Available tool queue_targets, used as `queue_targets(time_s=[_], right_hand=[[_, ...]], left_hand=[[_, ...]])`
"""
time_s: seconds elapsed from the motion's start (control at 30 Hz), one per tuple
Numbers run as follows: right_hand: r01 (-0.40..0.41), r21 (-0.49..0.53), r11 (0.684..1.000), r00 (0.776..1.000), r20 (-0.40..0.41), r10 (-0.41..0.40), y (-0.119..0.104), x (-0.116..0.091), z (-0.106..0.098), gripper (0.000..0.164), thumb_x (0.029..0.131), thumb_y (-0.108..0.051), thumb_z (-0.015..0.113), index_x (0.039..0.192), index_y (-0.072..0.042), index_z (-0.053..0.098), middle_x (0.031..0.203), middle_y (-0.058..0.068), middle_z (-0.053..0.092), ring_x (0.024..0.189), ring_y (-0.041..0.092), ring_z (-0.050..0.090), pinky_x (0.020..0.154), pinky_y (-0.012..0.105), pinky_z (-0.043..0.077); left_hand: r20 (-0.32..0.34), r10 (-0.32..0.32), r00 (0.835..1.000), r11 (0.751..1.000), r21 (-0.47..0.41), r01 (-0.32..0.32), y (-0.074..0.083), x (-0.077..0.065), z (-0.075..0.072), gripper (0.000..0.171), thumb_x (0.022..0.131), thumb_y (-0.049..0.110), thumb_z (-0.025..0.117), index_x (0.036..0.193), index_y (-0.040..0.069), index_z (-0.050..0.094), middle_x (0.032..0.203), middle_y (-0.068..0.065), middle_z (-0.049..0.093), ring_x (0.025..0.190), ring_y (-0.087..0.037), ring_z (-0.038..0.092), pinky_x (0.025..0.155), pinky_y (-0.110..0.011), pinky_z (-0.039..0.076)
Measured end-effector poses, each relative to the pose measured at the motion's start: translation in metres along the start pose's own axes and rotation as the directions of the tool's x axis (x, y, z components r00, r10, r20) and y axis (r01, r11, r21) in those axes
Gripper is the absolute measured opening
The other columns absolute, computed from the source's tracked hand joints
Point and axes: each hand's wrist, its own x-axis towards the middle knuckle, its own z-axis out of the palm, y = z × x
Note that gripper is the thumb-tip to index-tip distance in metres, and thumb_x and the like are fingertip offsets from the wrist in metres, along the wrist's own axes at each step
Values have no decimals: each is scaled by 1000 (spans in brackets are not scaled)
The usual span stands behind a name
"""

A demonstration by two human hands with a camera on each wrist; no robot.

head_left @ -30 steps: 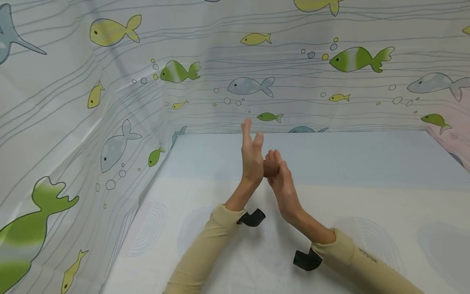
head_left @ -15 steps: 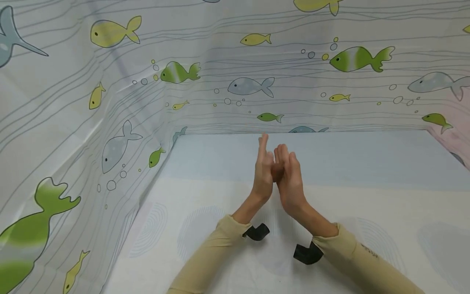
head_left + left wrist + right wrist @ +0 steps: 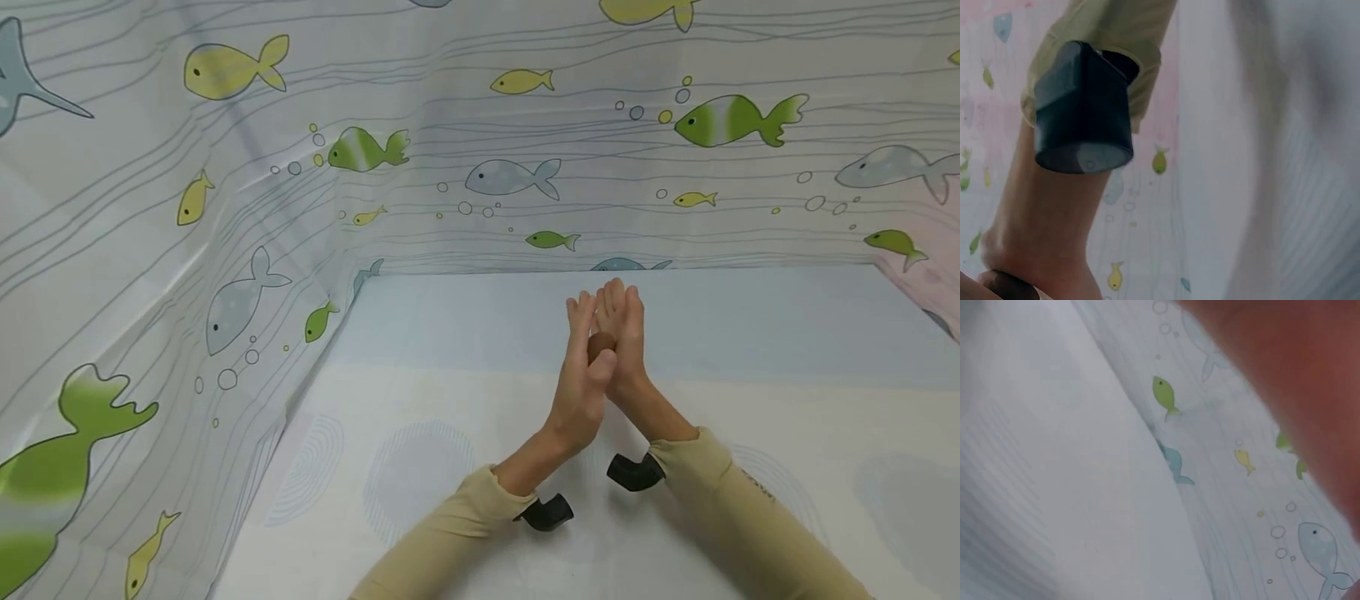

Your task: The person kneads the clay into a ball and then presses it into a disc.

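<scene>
A smooth brown ball [image 3: 601,343] sits between my two palms, above the table. My left hand [image 3: 579,400] presses it from the left with straight fingers, its thumb crossing in front of the ball's lower part. From the other side my right hand [image 3: 628,342] faces it, palm flat and fingers pointing up and away. In the left wrist view a dark slice of the ball [image 3: 1013,287] shows at the bottom edge, below the right forearm [image 3: 1054,212]. Blurred skin [image 3: 1285,381] fills the upper right of the right wrist view, where the ball is hidden.
The table [image 3: 450,325] has a pale blue band at the back and a white front with printed circles. A fish-print curtain [image 3: 420,225] stands behind it and along the left. Black wrist cameras [image 3: 547,512] stick out from both sleeve cuffs.
Both hands have moved right with the ball between them. The left hand has slid back toward the body while the right has slid forward, and the left thumb now covers part of the ball.
</scene>
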Motion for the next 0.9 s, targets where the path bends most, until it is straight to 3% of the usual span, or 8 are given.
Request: queue_targets(time_s=[0.17,0.27,0.43,0.6,0.63,0.67,0.83,0.9], right_hand=[[-44,87,995,999,2,44,1,0,-1,78,100,-60,24,158,-26,-16,165,-9,-17,152,12,-10,123,40,3],[-45,83,996,999,19,43,1,-4,2,77,100,-61,24,158,-27,-14,165,-9,-16,152,11,-9,123,38,4],[-3,-11,1000,1000,29,3,2,-15,12,78,101,-60,21,160,-19,-7,167,-4,-7,153,11,-3,123,33,0],[38,-138,990,996,87,-27,10,-30,24,75,102,-57,16,160,-12,-2,167,1,0,153,15,1,123,34,4],[49,-170,984,995,96,-33,13,-34,26,75,103,-56,15,160,-9,1,167,3,5,153,16,4,123,34,6],[61,-198,978,994,103,-41,15,-37,29,76,103,-55,14,158,-3,12,163,8,21,151,18,16,122,33,14],[69,-243,967,987,156,-31,20,-50,36,76,103,-53,11,158,-1,4,163,12,17,151,23,12,122,45,12],[52,-215,975,984,179,-13,20,-53,36,74,104,-53,12,157,-8,-13,166,7,-5,153,24,-3,122,51,4]], left_hand=[[2,10,1000,1000,-12,-10,13,0,1,84,96,72,19,160,20,4,166,7,3,152,-13,-5,121,-53,6],[-11,3,1000,1000,-23,-4,15,1,0,83,97,70,20,160,20,4,166,7,3,152,-12,-6,122,-50,4],[-61,-25,998,999,-40,23,9,4,-3,78,99,63,25,160,18,6,165,7,5,152,-12,-5,123,-43,10],[-149,-49,988,999,-27,45,-2,13,-11,72,100,52,31,160,17,12,165,8,9,151,-7,-2,123,-39,7],[-167,-53,985,999,-17,51,-4,16,-14,71,100,50,31,160,17,13,165,8,10,151,-7,-2,123,-40,5],[-182,-59,981,998,-13,57,-6,19,-17,70,99,47,32,160,17,13,165,8,10,151,-6,-2,123,-40,3],[-239,-70,969,997,2,72,-15,32,-34,71,98,43,35,159,14,15,165,5,9,152,-9,-2,123,-41,2],[-254,-74,964,997,11,80,-18,36,-40,73,97,47,35,159,13,16,165,5,9,152,-9,-2,123,-40,3]])
